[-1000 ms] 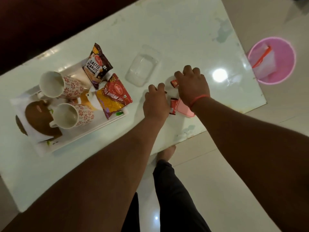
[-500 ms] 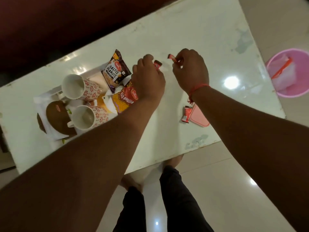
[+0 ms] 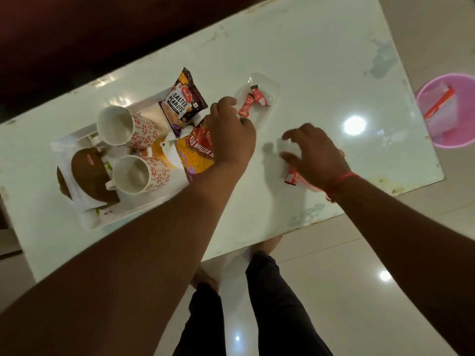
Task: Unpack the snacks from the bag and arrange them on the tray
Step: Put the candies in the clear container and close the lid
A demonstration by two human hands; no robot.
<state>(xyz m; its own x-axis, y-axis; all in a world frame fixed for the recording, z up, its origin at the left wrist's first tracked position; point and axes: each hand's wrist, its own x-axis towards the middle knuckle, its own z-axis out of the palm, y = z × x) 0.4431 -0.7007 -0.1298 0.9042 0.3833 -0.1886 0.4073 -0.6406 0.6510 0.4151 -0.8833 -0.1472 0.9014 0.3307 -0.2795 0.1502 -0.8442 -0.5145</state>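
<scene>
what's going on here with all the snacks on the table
A person is laying out snacks on a white table. Two small red candies lie in a clear plastic container. The left hand hovers beside it, over the bhujia packet at the white tray. The right hand reaches toward another red candy near the table's edge. Cups and a peanuts packet sit on the tray.

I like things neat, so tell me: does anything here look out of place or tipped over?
Yes. Both patterned mugs lie on their sides on the white tray. One red candy sits apart by the right hand, not in the clear dish.
</scene>
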